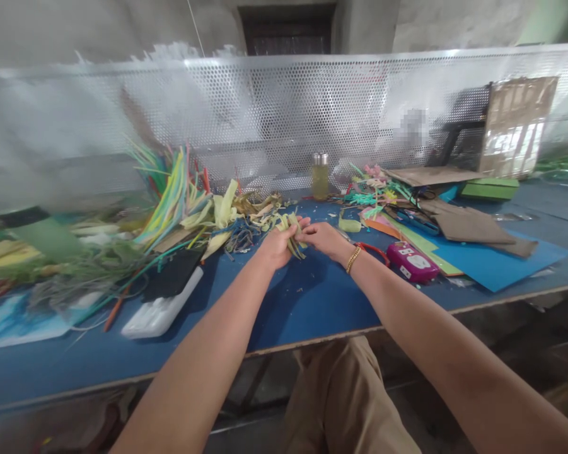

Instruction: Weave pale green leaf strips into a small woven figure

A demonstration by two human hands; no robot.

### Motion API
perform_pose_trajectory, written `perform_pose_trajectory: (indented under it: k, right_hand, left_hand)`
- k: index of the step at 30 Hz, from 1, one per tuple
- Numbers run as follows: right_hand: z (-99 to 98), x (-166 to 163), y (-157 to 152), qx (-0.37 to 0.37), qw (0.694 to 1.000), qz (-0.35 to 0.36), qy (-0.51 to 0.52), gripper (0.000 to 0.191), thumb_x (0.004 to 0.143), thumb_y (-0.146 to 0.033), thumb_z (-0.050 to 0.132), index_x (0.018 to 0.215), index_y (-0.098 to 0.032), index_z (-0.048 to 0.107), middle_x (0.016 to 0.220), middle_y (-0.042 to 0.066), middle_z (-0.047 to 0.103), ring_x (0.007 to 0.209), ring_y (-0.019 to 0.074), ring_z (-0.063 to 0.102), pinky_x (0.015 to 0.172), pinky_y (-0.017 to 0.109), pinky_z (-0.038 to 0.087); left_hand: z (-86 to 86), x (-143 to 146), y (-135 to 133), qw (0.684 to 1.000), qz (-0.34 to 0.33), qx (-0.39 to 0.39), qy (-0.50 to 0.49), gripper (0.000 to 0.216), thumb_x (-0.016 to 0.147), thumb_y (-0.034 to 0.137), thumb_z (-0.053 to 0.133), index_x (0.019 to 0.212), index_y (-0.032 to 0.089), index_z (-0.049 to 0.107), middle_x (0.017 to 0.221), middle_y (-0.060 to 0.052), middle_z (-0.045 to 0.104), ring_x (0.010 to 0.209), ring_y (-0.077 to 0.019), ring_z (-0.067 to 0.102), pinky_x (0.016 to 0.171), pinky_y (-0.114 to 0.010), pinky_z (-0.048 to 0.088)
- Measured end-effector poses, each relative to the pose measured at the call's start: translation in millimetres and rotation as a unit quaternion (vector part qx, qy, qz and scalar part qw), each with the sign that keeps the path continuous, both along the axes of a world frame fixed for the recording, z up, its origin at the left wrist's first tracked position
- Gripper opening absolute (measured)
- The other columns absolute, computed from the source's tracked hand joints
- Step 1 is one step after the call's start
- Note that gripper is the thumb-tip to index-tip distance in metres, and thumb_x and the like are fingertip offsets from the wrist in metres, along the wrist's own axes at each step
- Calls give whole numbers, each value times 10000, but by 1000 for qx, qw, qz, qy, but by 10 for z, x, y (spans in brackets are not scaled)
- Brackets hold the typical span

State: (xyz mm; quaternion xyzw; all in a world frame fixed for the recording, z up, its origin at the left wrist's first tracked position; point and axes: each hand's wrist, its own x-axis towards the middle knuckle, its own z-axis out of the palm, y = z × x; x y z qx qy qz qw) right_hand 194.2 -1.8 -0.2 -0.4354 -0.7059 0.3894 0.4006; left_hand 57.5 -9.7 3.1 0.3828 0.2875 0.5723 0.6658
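Mesh (284, 113): upright behind the table (331, 302).
Table: blue, cluttered at both sides.
Left hand (278, 249): half-curled, strips (293, 244) gripped under the thumb.
Right hand (326, 238): almost closed, pinching at the strips' right side.
Strips: pale green, between both hands, over the table.
Pinch: best kept light and flat, as thin strips may split.
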Motion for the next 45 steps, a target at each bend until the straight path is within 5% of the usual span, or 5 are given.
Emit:
perform_pose_trajectory:
  k: [12, 20, 29, 37, 45]
  right_hand:
    - [-84, -260, -72, 145, 965, -13, -217, 304, 895, -193, 429, 1170, -94, 511, 1099, 199, 634, 949, 253, 604, 794, 328, 442]
    - [47, -213, -111, 195, 955, 64, -213, 277, 951, -175, 329, 814, -175, 570, 885, 87, 640, 818, 177, 568, 806, 295, 420]
    - [235, 91, -219, -170, 962, 193, -87, 213, 894, -310, 494, 717, -195, 522, 517, -68, 353, 423, 72, 290, 423, 195, 270]
    - [291, 546, -83, -246, 955, 143, -84, 195, 812, -287, 628, 676, -161, 567, 470, -62, 365, 389, 51, 271, 370, 171, 243]
    - [260, 304, 13, -277, 947, 29, 159, 249, 932, -333, 459, 748, -179, 525, 476, -67, 344, 376, 53, 245, 384, 180, 273]
  left_hand:
    - [-80, 101, 3, 998, 63, 14, -8, 82, 861, 161, 575, 878, 171, 654, 1008, -48, 741, 892, -160, 657, 871, -295, 496]
    - [155, -28, 34, 981, 74, -54, -169, 271, 974, 199, 420, 731, 172, 540, 510, 53, 514, 530, -85, 566, 796, -271, 509]
    - [372, -419, 59, 963, 97, -22, -250, 396, 1018, 227, 304, 644, 189, 428, 442, 85, 302, 353, -41, 307, 530, -143, 433]
    - [473, -1102, 75, 934, 196, 23, -297, 446, 1029, 246, 226, 597, 204, 331, 391, 74, 242, 293, -54, 220, 312, -162, 186]
    - [280, -362, -2, 969, 173, 65, 161, 225, 808, 383, 673, 754, 165, 671, 713, -31, 684, 630, -112, 606, 535, -193, 382]
